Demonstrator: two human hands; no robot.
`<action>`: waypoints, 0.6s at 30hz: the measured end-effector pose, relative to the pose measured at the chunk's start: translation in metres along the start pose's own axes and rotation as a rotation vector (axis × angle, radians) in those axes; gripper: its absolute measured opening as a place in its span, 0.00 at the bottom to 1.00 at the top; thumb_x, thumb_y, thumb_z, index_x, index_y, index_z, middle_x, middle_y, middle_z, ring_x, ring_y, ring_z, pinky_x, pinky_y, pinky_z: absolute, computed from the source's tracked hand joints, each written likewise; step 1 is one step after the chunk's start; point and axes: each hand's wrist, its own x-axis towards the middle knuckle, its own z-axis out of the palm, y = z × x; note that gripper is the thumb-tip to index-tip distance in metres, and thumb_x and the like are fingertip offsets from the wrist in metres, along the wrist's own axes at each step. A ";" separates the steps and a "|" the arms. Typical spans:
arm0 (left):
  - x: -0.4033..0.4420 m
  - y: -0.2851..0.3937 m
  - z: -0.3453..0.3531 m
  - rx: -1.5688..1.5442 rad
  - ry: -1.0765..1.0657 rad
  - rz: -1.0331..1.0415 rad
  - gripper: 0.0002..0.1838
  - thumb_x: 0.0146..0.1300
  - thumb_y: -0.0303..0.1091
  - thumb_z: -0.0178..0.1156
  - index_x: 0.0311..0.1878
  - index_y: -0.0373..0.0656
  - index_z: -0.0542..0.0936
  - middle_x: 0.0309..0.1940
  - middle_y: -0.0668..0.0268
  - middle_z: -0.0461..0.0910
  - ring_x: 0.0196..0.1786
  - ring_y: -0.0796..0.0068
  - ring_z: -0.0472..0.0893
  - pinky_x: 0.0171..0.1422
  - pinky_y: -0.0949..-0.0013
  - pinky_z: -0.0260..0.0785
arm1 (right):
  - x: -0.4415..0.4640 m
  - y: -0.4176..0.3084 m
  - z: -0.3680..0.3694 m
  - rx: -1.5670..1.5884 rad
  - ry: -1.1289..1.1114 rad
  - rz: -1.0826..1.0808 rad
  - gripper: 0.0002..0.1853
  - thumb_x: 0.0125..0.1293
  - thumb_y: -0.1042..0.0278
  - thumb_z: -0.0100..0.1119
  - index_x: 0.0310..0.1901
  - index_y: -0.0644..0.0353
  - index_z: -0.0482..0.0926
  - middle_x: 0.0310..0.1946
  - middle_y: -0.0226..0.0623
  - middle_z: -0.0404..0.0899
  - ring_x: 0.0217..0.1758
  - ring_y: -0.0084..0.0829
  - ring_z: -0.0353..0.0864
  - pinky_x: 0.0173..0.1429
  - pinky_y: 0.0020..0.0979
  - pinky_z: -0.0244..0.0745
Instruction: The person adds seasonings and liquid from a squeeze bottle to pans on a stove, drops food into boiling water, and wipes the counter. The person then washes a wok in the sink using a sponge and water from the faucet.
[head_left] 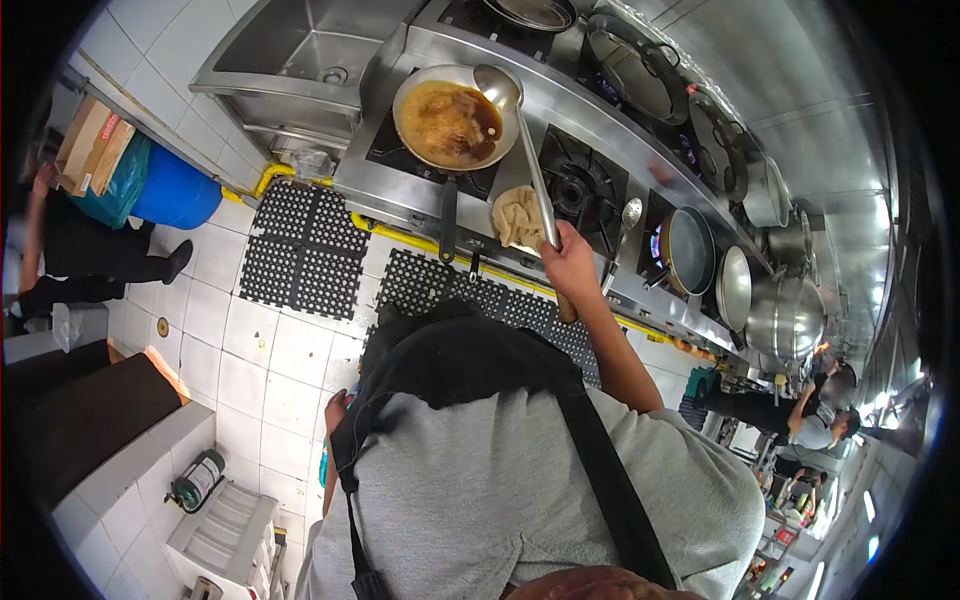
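My right hand point(570, 264) is closed round the handle of a long metal ladle point(533, 170). The ladle's round bowl lies at the upper right rim of a frying pan point(447, 117) on the stove. Yellow-brown liquid with a darker patch fills the pan, whose black handle points toward me. A crumpled beige cloth point(517, 217) lies just left of my right hand. My left hand point(338, 408) hangs low beside my apron, partly hidden by it; a bit of something teal shows near it, and its fingers are not clear.
An unlit burner point(574, 187) and a metal spoon point(630, 214) are right of the pan. A dark pan point(688, 250) sits by a blue flame. The sink point(310, 60) is at upper left. One person point(90, 240) stands left; others work far right.
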 end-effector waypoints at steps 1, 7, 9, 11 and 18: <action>0.006 -0.020 0.000 0.072 -0.025 0.055 0.33 0.67 0.36 0.68 0.73 0.37 0.70 0.59 0.52 0.84 0.59 0.58 0.85 0.65 0.59 0.76 | 0.000 -0.004 0.002 -0.010 0.004 0.008 0.18 0.64 0.64 0.63 0.52 0.65 0.78 0.29 0.53 0.81 0.33 0.51 0.83 0.41 0.44 0.76; 0.012 -0.036 -0.028 -0.899 -0.178 -0.412 0.30 0.74 0.41 0.59 0.76 0.44 0.67 0.62 0.58 0.79 0.55 0.60 0.84 0.55 0.60 0.78 | -0.004 -0.024 0.009 -0.032 -0.004 -0.005 0.17 0.64 0.65 0.62 0.52 0.66 0.78 0.32 0.56 0.83 0.37 0.54 0.85 0.44 0.45 0.77; 0.008 0.009 -0.055 -1.055 -0.097 -0.711 0.28 0.77 0.44 0.52 0.76 0.49 0.66 0.66 0.60 0.75 0.52 0.59 0.83 0.49 0.61 0.78 | -0.004 -0.025 0.012 -0.050 -0.008 -0.001 0.17 0.64 0.65 0.63 0.51 0.66 0.78 0.34 0.57 0.83 0.39 0.55 0.85 0.45 0.46 0.77; 0.011 0.028 -0.063 -1.075 -0.091 -0.734 0.28 0.76 0.44 0.52 0.76 0.48 0.66 0.65 0.60 0.75 0.51 0.60 0.83 0.47 0.61 0.77 | 0.003 -0.028 0.015 -0.065 -0.012 0.002 0.17 0.64 0.65 0.63 0.51 0.66 0.79 0.35 0.59 0.83 0.41 0.57 0.85 0.46 0.47 0.77; -0.007 0.090 -0.085 -0.977 -0.032 -0.568 0.28 0.76 0.46 0.50 0.75 0.48 0.68 0.71 0.56 0.72 0.61 0.59 0.81 0.46 0.63 0.77 | 0.039 0.002 0.044 -0.049 -0.097 0.044 0.16 0.64 0.64 0.62 0.48 0.66 0.78 0.31 0.55 0.84 0.36 0.53 0.86 0.41 0.45 0.80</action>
